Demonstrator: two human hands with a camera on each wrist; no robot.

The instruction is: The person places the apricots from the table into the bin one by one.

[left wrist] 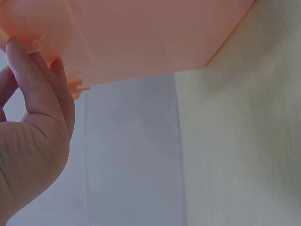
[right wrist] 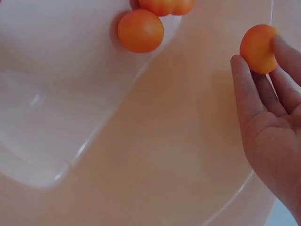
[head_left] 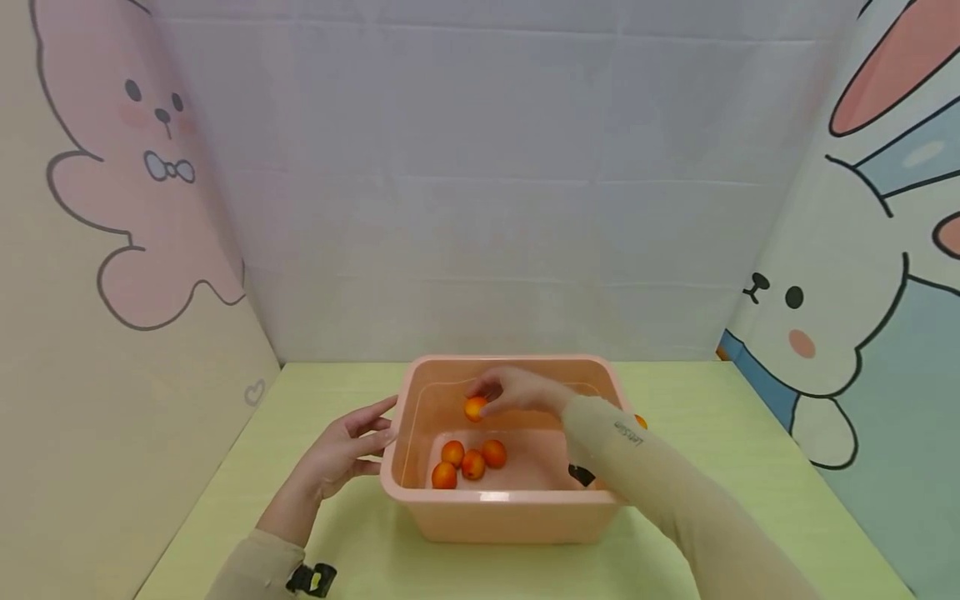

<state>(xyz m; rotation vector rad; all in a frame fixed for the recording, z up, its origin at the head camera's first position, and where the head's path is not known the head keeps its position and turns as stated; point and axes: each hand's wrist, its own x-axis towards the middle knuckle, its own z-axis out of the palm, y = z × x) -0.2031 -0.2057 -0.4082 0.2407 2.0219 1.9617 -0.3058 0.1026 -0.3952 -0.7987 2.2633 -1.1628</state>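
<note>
My right hand (head_left: 517,391) pinches a small orange (head_left: 475,408) between thumb and fingertips, inside the peach-pink plastic basin (head_left: 510,510). In the right wrist view, that orange (right wrist: 260,49) is held up near the basin's wall, above the others. Several more oranges (head_left: 473,464) lie grouped at the left of the basin floor. My left hand (head_left: 341,454) is at the basin's left side, its extended fingers touching the rim. From the left wrist, the fingertips (left wrist: 18,56) show right at the rim's underside, beside a handle tab.
Another orange (head_left: 641,422) lies beyond the basin's right side, partly hidden by the right sleeve (head_left: 675,492). The basin stands on a pale yellow-green table (head_left: 330,533). A plain pale backdrop (head_left: 480,208) rises behind, with cartoon-printed panels on both sides.
</note>
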